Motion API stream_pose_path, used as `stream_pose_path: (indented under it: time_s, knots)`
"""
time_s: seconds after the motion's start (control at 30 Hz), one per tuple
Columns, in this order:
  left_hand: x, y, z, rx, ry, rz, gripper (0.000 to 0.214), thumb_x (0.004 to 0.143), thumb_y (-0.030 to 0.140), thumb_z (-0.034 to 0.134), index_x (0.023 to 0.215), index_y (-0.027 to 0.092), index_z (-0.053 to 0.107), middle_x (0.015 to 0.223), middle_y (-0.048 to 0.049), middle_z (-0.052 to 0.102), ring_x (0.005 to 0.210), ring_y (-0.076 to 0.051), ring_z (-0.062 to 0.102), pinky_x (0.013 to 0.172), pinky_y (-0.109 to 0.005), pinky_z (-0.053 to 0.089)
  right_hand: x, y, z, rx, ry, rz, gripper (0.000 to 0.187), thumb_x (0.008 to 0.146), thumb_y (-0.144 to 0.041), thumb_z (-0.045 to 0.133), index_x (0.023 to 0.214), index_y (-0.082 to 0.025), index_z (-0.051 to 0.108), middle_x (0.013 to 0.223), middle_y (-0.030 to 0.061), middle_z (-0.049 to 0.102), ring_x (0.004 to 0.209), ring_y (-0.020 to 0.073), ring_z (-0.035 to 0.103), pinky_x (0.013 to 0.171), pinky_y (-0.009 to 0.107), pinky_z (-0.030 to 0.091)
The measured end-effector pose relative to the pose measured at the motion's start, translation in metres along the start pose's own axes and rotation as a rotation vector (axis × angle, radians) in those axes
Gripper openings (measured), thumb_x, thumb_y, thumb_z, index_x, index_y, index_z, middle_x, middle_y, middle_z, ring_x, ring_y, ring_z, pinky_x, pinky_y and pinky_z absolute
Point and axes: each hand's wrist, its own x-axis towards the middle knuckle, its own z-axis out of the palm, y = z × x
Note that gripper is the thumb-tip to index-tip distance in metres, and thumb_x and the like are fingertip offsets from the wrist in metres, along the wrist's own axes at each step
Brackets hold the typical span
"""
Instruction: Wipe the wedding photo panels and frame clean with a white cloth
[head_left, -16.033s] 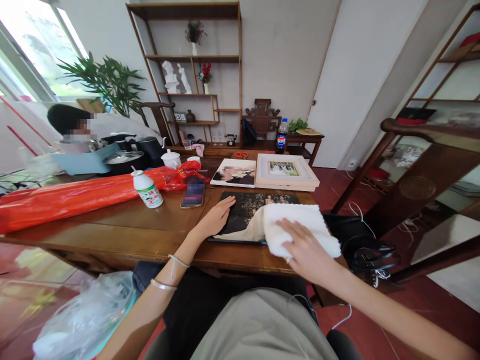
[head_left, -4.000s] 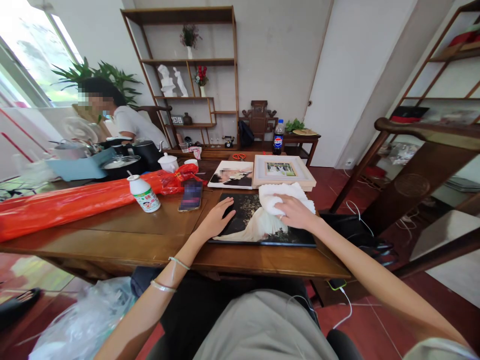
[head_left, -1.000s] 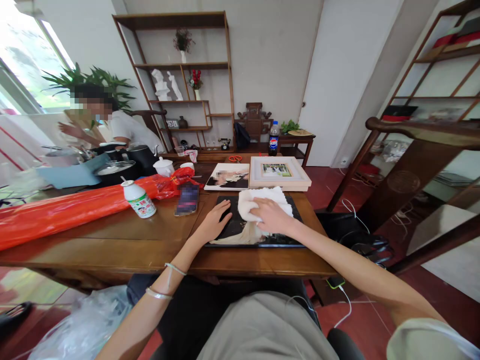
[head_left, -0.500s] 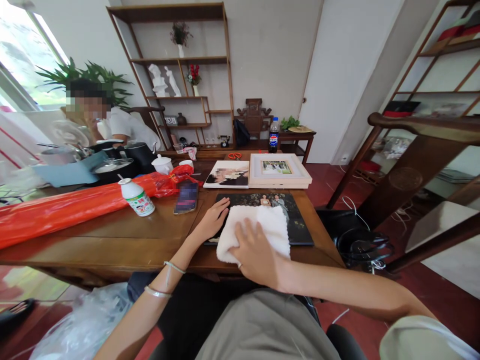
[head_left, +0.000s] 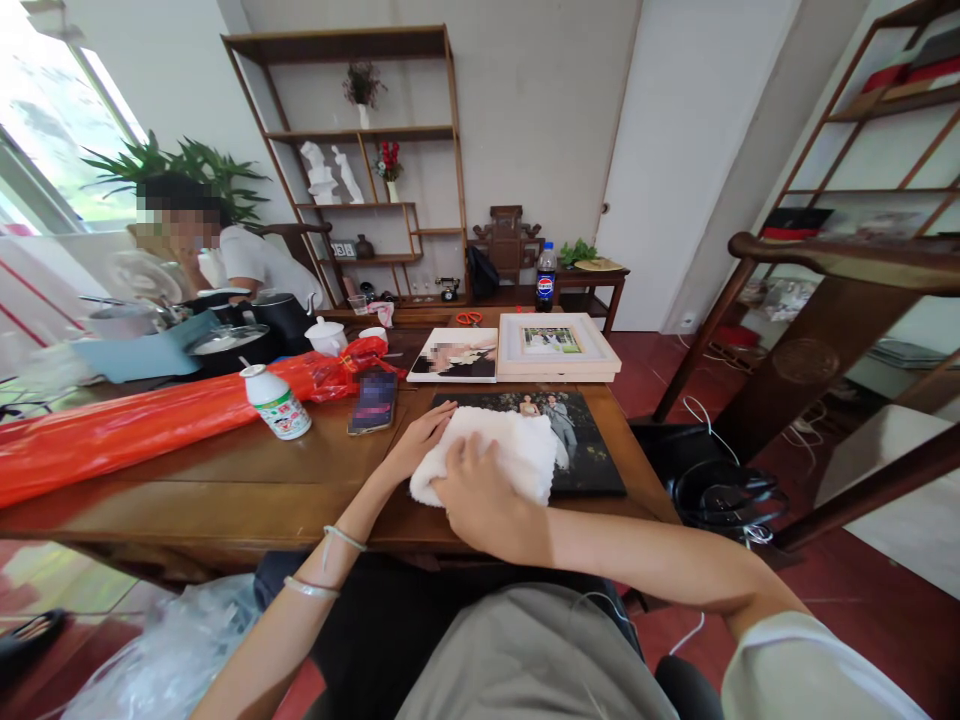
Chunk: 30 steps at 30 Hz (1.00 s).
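A dark wedding photo panel (head_left: 592,450) lies flat on the wooden table (head_left: 225,480) in front of me; two figures in wedding clothes show in its upper right. Over its left and middle part is a fluffy white cloth (head_left: 517,440). My right hand (head_left: 480,495) grips this cloth from above and presses it down, fingers bent into the pile. The cloth hides much of the panel. Resting at the panel's left edge, my left hand (head_left: 424,440) is open with its fingers stretched out. Its fingertips lie beside the cloth.
Behind the panel lie a photo album (head_left: 454,355) and a pale framed picture (head_left: 559,345). To the left are a phone (head_left: 373,403), a white bottle (head_left: 276,402) and a long red plastic-wrapped bundle (head_left: 150,430). A cola bottle (head_left: 546,277) stands farther back. Another person (head_left: 262,265) sits far left.
My right hand has slid the cloth to the left across the panel, uncovering more of the figures and the panel's right side. My left hand stays at the left edge.
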Motion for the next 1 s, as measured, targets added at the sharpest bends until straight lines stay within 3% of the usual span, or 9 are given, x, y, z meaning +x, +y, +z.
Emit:
stream_pose_path:
  time_s: [0.17,0.27,0.4,0.53,0.67,0.87,1.0]
  knots:
    - [-0.002,0.0,-0.001,0.064,-0.006,0.079,0.042,0.087,0.032,0.036,0.12,0.015,0.056,0.133,-0.0099,0.05,0.126,-0.022,0.042,0.107,-0.041,0.032,-0.019,0.0,-0.011,0.057,0.024,-0.158,0.025,0.078,-0.026,0.05,0.098,-0.018,0.064,0.113,0.019,0.055,0.106,0.0377,0.047,0.076,0.052,0.042]
    - [-0.003,0.001,0.001,0.099,-0.006,0.089,0.044,0.086,0.033,0.039,0.122,0.014,0.055,0.134,-0.0114,0.048,0.127,-0.023,0.04,0.107,-0.042,0.032,-0.023,0.023,-0.007,0.182,0.037,-0.157,0.025,0.077,-0.031,0.051,0.096,-0.02,0.063,0.1,0.0131,0.059,0.096,0.0298,0.051,0.072,0.041,0.044]
    - [-0.004,0.005,0.003,0.126,0.003,0.095,0.045,0.087,0.037,0.041,0.122,0.013,0.054,0.133,-0.0115,0.049,0.129,-0.024,0.038,0.107,-0.042,0.031,-0.013,0.07,0.005,0.224,0.044,-0.011,0.029,0.077,-0.03,0.05,0.101,-0.019,0.061,0.094,0.0114,0.06,0.088,0.0253,0.054,0.071,0.034,0.042]
    - [-0.003,0.008,0.003,0.14,0.016,0.114,0.042,0.088,0.036,0.042,0.12,0.013,0.057,0.129,-0.0104,0.053,0.124,-0.023,0.045,0.106,-0.04,0.033,0.012,0.11,0.015,0.276,0.049,0.084,0.033,0.079,-0.027,0.047,0.108,-0.016,0.057,0.096,0.012,0.063,0.085,0.0254,0.058,0.069,0.031,0.042]
    - [-0.003,0.007,0.003,0.157,0.013,0.11,0.043,0.088,0.037,0.042,0.119,0.011,0.057,0.129,-0.0119,0.053,0.121,-0.023,0.048,0.105,-0.039,0.035,0.055,0.128,0.02,0.421,0.044,0.093,0.034,0.081,-0.025,0.043,0.112,-0.015,0.055,0.107,0.0117,0.064,0.094,0.027,0.059,0.076,0.032,0.042]
    - [-0.003,0.004,0.003,0.16,0.03,0.088,0.041,0.088,0.037,0.044,0.116,0.011,0.059,0.125,-0.0125,0.056,0.117,-0.024,0.051,0.103,-0.039,0.037,0.126,0.121,0.018,0.558,-0.047,-0.047,0.047,0.077,-0.02,0.046,0.122,-0.01,0.049,0.123,0.0145,0.056,0.103,0.026,0.056,0.084,0.031,0.042]
    - [-0.003,0.003,0.004,0.156,0.033,0.079,0.039,0.087,0.035,0.044,0.115,0.012,0.06,0.122,-0.0121,0.059,0.115,-0.024,0.053,0.101,-0.039,0.038,0.139,0.113,0.012,0.519,-0.078,-0.126,0.044,0.074,-0.014,0.044,0.117,-0.012,0.053,0.124,0.0119,0.055,0.103,0.0239,0.056,0.085,0.03,0.041]
